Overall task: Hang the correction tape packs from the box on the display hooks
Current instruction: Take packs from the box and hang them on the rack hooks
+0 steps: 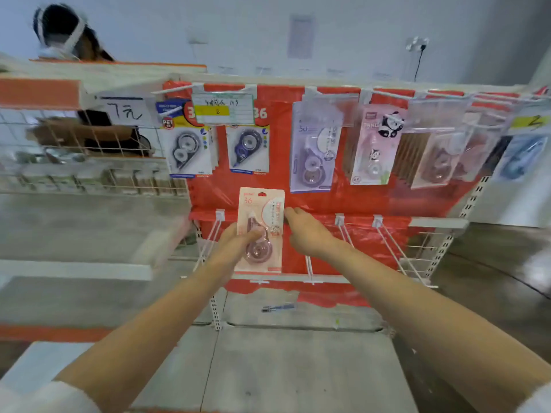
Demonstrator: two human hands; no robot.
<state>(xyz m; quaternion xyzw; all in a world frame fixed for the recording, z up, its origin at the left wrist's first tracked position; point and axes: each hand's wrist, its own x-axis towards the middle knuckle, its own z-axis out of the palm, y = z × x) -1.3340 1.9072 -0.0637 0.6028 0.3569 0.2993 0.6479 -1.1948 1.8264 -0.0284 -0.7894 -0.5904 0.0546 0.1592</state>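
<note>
Left hand (238, 242): fingers curled round the pink correction tape pack (261, 228), thumb across its front, holding it upright against the red back panel (357, 201).
Right hand (301, 228): fingertips reach just beside the pack's right edge; whether they grip anything, I cannot tell.
Empty hooks (387, 242): right of the right fingers.
Hung packs (247, 147): above both hands.

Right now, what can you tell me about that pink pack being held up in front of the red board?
The pink correction tape pack is a tall card with rounded corners, printed "36" at its upper left, with a small red hang hole at the top. A clear blister holds a rounded pinkish dispenser. It stands upright against the red backboard, between the upper and lower hook rows. The left hand grips its lower left edge, thumb across the front; the right hand reaches beside its right edge.
</note>
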